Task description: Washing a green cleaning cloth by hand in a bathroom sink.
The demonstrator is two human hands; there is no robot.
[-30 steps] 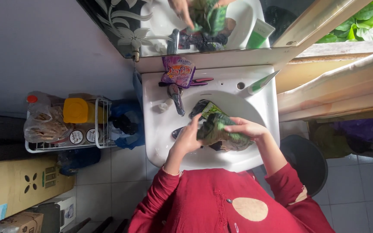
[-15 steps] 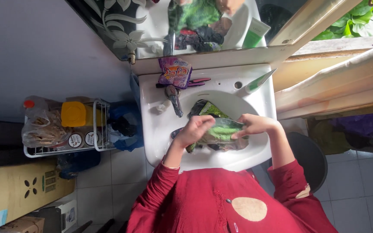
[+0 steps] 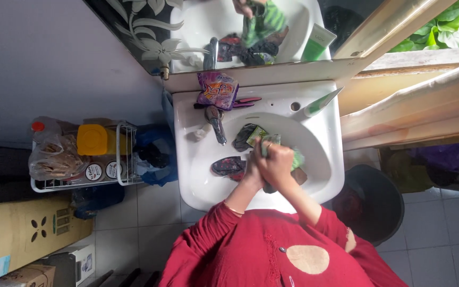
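Note:
Both of my hands are pressed together over the basin of a white sink (image 3: pixel 197 180). My left hand (image 3: pixel 252 172) and my right hand (image 3: pixel 278 161) are clenched around a green striped cloth (image 3: pixel 297 158), which bulges out beside my right hand. Red sleeves cover both arms. More wet cloths lie in the basin: a dark one (image 3: pixel 241 139) near the faucet (image 3: pixel 216 123) and a dark reddish one (image 3: pixel 228 166) just left of my left hand.
A purple packet (image 3: pixel 218 90) and a green-and-white tube (image 3: pixel 320 103) rest on the sink's back ledge below a mirror (image 3: pixel 197 21). A wire rack (image 3: pixel 123 154) with bottles stands to the left, a blue bag (image 3: pixel 152 154) beside it. A black bucket (image 3: pixel 381 204) is right, cardboard boxes (image 3: pixel 22 234) lower left.
My hands, earlier apart on either side of the green cloth, have come together and now squeeze it in a tight bundle.

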